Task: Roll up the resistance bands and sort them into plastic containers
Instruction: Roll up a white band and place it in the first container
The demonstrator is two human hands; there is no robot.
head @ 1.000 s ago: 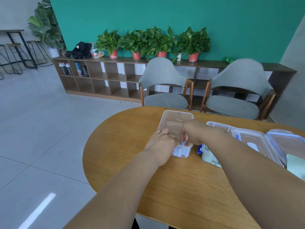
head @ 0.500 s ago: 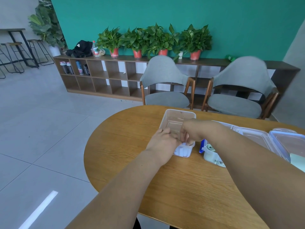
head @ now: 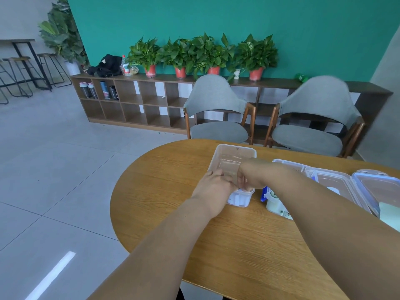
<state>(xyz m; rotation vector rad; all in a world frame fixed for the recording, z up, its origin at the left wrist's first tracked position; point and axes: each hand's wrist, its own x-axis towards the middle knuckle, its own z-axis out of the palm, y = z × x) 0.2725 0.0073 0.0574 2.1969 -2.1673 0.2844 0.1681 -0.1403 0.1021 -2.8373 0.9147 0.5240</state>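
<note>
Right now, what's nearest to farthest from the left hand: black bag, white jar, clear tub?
1. clear tub, right under the left hand.
2. white jar, to its right on the table.
3. black bag, far back on the shelf.

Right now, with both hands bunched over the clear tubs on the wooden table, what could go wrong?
1. The right forearm passes close beside the white cylindrical jar; drawing the arm back could knock the jar over.
2. The left hand and right hand crowd above the small clear plastic tub of white items; a downward push might tip or slide it.
3. Their grip is hidden from this view, so a roll coming loose could go unnoticed.
</note>
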